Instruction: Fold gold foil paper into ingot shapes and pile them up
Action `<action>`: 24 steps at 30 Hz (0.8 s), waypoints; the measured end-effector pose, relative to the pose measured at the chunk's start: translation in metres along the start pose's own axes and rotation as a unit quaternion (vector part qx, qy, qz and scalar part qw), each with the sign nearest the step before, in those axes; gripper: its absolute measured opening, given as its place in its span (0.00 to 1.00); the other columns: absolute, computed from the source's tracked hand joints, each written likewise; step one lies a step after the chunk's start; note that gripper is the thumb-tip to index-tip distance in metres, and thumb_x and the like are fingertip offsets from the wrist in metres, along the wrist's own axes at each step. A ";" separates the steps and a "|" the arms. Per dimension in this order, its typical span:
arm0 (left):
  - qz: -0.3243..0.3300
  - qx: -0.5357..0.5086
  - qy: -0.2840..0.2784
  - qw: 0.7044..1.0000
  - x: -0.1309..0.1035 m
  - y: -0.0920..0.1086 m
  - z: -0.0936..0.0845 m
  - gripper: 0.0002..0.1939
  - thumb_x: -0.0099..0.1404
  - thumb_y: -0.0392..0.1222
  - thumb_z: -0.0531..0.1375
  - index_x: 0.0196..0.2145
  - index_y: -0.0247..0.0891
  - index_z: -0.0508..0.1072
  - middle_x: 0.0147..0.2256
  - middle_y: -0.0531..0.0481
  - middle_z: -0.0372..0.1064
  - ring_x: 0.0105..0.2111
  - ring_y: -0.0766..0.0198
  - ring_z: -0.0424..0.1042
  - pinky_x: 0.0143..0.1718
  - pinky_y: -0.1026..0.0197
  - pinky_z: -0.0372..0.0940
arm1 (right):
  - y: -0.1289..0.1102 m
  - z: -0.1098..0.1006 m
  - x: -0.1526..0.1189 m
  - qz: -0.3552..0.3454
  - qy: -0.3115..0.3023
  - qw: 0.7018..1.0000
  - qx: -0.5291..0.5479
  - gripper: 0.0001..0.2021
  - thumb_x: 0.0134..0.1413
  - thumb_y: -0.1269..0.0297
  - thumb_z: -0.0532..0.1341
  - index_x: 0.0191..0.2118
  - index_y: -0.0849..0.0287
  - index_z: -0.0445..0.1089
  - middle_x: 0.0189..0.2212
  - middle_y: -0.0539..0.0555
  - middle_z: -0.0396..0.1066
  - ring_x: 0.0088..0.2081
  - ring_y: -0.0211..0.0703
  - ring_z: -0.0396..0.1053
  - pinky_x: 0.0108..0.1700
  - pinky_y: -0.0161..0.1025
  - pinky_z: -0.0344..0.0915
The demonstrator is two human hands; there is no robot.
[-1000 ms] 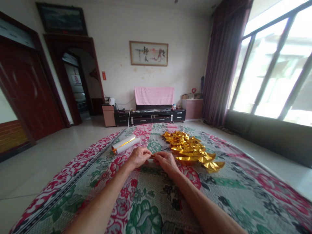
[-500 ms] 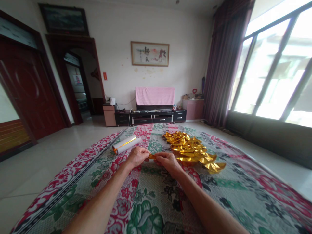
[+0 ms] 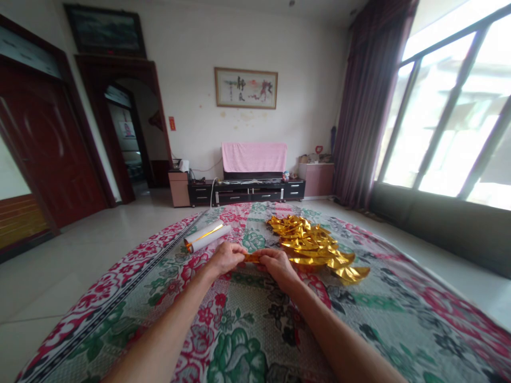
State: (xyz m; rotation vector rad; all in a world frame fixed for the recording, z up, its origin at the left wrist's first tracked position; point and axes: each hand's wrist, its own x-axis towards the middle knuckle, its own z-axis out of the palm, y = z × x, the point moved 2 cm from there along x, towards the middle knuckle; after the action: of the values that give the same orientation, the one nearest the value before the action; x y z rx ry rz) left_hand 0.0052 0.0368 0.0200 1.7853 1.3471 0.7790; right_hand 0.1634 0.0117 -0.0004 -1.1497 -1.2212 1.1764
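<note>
Between my two hands is a small folded piece of gold foil paper [image 3: 252,258], held above the flowered tablecloth. My left hand [image 3: 227,257] pinches its left end between thumb and fingers. On the other end, my right hand [image 3: 276,264] is closed with thumb and fingertips; part of the paper is hidden behind them. Just right of my right hand lies a pile of folded gold foil paper pieces [image 3: 315,244], pointed and boat-like. Beyond my left hand rests a loose roll of paper [image 3: 206,236], white outside and gold inside.
The round table wears a patterned cloth [image 3: 239,356] in pink, green and grey. Past its far edge stands a low black TV cabinet [image 3: 261,196] with a pink towel [image 3: 254,157] draped above it. A window [image 3: 447,111] and purple curtain [image 3: 365,101] are to the right.
My hands have drawn slightly apart, the right one shifting a little rightward, so more of the gold foil paper shows between them. The pile and the roll have stayed put.
</note>
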 end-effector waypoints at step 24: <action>-0.012 -0.078 -0.005 0.997 -0.006 0.010 0.011 0.19 0.52 0.35 0.54 0.42 0.34 0.74 0.32 0.47 0.74 0.30 0.65 0.70 0.25 0.67 0.64 | -0.009 0.000 -0.007 0.015 -0.018 0.998 0.061 0.12 0.39 0.68 0.58 0.33 0.61 0.74 0.29 0.51 0.74 0.34 0.41 0.71 0.35 0.35 0.68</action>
State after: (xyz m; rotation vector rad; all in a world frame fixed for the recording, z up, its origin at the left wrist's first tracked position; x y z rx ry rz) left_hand 0.0184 0.0272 0.0225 1.6472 1.2625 0.8371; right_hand 0.1636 0.0040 0.0076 -1.0619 -1.1461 1.2814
